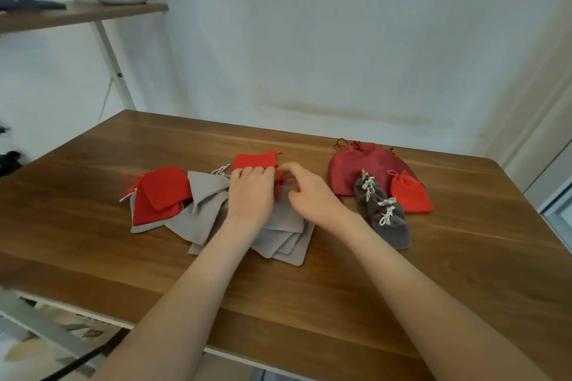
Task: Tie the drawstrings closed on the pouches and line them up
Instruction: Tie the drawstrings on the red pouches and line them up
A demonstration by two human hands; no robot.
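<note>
Untied pouches heaped, tied pouches — right side

The left hand covers the lower part of the red pouch; curled fingers of the right hand hide whatever they pinch.

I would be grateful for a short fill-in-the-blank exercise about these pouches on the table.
The left hand and right hand hold a ___ pouch.
The tied dark grey pouches carry ___ bows.
The light grey pouches lie on a table made of ___.
Missing: red; white; wood.
</note>
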